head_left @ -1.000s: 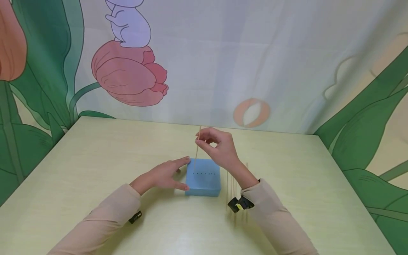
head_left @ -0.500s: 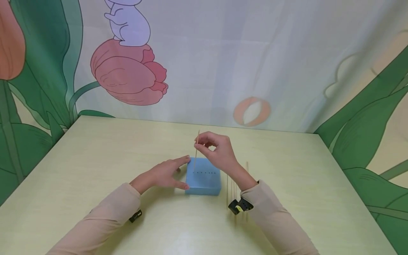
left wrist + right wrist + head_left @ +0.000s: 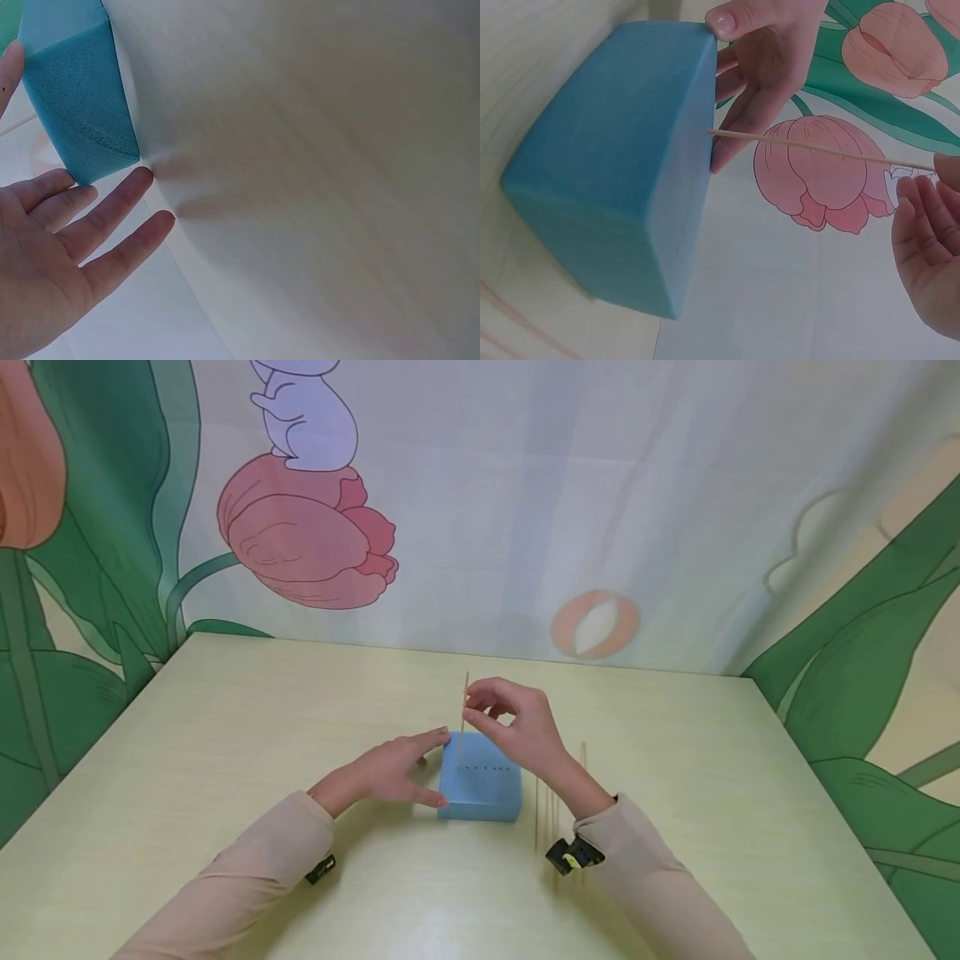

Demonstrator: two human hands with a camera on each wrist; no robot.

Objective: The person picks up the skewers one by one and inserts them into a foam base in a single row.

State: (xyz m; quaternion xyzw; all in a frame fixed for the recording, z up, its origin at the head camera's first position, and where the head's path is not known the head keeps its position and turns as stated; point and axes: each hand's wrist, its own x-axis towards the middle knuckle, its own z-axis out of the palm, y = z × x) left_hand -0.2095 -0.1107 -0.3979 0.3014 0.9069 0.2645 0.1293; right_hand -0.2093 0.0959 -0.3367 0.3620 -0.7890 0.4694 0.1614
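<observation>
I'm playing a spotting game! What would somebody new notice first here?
Probably the blue, square, foam-like block on the pale yellow table, with dark dots across its top. Above it, the right hand pinches a thin wooden stick. Behind, a pink printed tulip shows upper left on the whitish cloth.

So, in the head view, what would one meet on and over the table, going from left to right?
Left sleeve → left hand → blue block → loose sticks → right sleeve

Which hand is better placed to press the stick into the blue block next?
Probably the right hand: it pinches the stick, lower tip at the blue block. The left hand touches the block, seemingly better suited to steadying it.
</observation>
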